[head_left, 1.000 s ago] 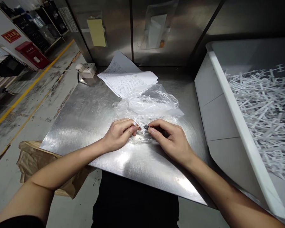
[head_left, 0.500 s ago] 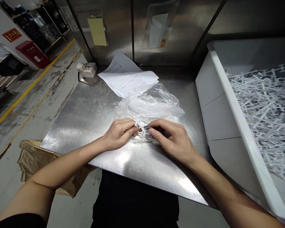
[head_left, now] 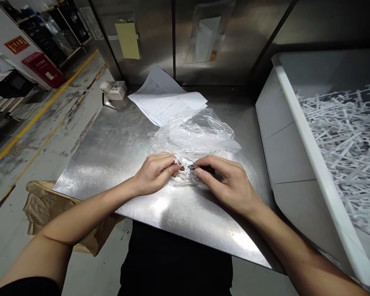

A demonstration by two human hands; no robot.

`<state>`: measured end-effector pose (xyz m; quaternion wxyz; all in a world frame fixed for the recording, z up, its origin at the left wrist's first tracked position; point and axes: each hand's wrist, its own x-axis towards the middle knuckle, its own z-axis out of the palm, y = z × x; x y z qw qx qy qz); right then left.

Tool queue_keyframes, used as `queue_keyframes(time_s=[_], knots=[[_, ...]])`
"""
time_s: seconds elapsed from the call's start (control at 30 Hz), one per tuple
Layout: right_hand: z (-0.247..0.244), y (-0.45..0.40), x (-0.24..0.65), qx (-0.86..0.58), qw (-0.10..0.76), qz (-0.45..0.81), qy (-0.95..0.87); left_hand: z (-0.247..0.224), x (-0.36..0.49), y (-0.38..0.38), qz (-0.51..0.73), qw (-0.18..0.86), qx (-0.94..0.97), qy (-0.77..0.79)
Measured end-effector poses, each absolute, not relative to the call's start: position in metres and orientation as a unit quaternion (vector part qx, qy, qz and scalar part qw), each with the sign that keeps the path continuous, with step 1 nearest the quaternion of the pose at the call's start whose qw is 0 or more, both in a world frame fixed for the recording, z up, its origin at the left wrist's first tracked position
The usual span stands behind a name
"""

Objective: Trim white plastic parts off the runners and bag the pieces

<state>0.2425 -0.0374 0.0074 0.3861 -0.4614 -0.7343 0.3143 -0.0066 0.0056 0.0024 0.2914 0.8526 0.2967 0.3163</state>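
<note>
My left hand (head_left: pixel 157 174) pinches a small white plastic piece (head_left: pixel 177 158) with short cross-arms between thumb and forefinger. Close by on the right, my right hand (head_left: pixel 228 181) has its thumb and forefinger closed on a small dark metallic tool (head_left: pixel 191 167); most of it is hidden in the palm, so its kind cannot be made out. The tool's tip is at the white piece; whether they touch is unclear. Under and behind both hands lies a crumpled clear plastic bag (head_left: pixel 200 129) on the metal table (head_left: pixel 111 152).
A large pale bin (head_left: pixel 308 135) holding many white plastic pieces (head_left: pixel 351 152) stands on the right. Printed papers (head_left: pixel 166 98) and a power socket (head_left: pixel 115 89) are at the table's back. Brown paper (head_left: pixel 49 205) sits below the left edge.
Both hands stay almost where they were, with the same things in them. The right fingers have shifted very slightly to the right; the whole view has moved a little too.
</note>
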Motion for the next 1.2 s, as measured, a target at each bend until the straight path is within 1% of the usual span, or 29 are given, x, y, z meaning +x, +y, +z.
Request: queue_keyframes(time_s=[0.2, 0.4, 0.47, 0.63, 0.77, 0.87, 1.2], knots=[[0.005, -0.036, 0.243, -0.456, 0.385, 0.314, -0.738, 0.003, -0.007, 0.005, 0.301, 0.303, 0.851, 0.306], [0.003, -0.035, 0.243, -0.481, 0.368, 0.335, -0.722, 0.005, -0.006, 0.004, 0.289, 0.313, 0.845, 0.323], [0.002, -0.035, 0.243, -0.485, 0.363, 0.340, -0.720, 0.004, -0.005, 0.004, 0.292, 0.288, 0.850, 0.331], [0.000, -0.035, 0.242, -0.490, 0.358, 0.345, -0.716, 0.000, -0.004, 0.003, 0.318, 0.176, 0.876, 0.318], [0.001, -0.035, 0.241, -0.492, 0.356, 0.348, -0.714, -0.001, -0.004, 0.002, 0.323, 0.138, 0.883, 0.312], [0.001, -0.036, 0.241, -0.498, 0.351, 0.350, -0.712, -0.002, -0.004, 0.002, 0.325, 0.136, 0.883, 0.311], [0.003, -0.039, 0.239, -0.525, 0.321, 0.355, -0.704, -0.006, -0.003, 0.002, 0.318, 0.188, 0.870, 0.328]])
